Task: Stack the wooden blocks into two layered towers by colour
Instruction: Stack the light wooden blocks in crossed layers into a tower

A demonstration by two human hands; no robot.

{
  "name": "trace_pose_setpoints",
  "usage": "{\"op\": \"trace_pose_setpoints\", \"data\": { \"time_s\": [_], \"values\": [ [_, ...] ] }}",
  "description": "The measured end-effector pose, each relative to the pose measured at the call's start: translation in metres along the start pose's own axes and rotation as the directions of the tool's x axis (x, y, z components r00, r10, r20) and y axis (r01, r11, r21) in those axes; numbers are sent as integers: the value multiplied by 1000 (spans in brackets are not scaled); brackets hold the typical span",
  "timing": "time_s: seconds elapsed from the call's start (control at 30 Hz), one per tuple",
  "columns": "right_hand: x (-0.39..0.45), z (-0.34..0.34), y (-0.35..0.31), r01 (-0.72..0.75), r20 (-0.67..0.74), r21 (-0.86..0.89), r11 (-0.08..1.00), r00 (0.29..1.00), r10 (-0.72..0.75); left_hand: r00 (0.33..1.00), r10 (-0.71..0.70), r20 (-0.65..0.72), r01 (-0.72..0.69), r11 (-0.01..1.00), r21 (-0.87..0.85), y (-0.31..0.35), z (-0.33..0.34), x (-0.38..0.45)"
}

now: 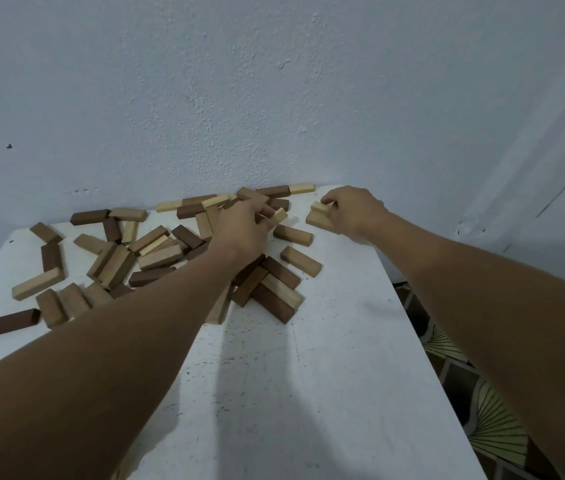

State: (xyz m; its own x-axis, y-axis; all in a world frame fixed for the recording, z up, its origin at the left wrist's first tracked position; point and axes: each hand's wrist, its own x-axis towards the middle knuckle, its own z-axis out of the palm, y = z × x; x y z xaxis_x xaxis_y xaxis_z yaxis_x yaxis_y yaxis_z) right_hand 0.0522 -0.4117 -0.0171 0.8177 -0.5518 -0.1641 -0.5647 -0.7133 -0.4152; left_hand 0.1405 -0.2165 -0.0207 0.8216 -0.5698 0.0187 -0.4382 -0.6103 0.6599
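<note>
Several light and dark wooden blocks lie scattered over the far half of the white table (308,393). My left hand (243,226) reaches into the middle of the pile and grips a light block (279,216) by its end. My right hand (353,211) is at the far right of the table and pinches a small light block (320,206) on top of a short stack of light blocks (317,221). A dark block (10,322) lies alone at the near left. A mixed heap (270,289) sits just under my left forearm.
A rough pale wall rises directly behind the table. The table's right edge drops off to a patterned floor (492,427). Two loose light blocks (300,259) lie between my hands.
</note>
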Motion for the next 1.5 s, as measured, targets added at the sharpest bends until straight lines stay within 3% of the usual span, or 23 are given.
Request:
{"op": "trace_pose_setpoints", "data": {
  "time_s": [0.33,0.63,0.77,1.03,1.5],
  "values": [
    [-13,5,-16,-139,175,307,942,981,87,1000,-5,1,5,1000,-15,3,-1,-12],
    [-45,22,-24,-76,-67,576,814,988,140,998,-42,-40,39,995,-91,11,-19,-35],
    [-82,29,-31,-22,-95,675,737,989,116,995,-65,-74,61,996,-61,22,-25,-61],
    [-169,48,-24,-16,-74,706,708,993,96,986,-148,-73,146,989,-38,39,-24,-139],
    [-288,91,-17,11,-20,481,877,1000,-1,975,-221,-24,219,974,-62,1,3,-272]
  ]
}}
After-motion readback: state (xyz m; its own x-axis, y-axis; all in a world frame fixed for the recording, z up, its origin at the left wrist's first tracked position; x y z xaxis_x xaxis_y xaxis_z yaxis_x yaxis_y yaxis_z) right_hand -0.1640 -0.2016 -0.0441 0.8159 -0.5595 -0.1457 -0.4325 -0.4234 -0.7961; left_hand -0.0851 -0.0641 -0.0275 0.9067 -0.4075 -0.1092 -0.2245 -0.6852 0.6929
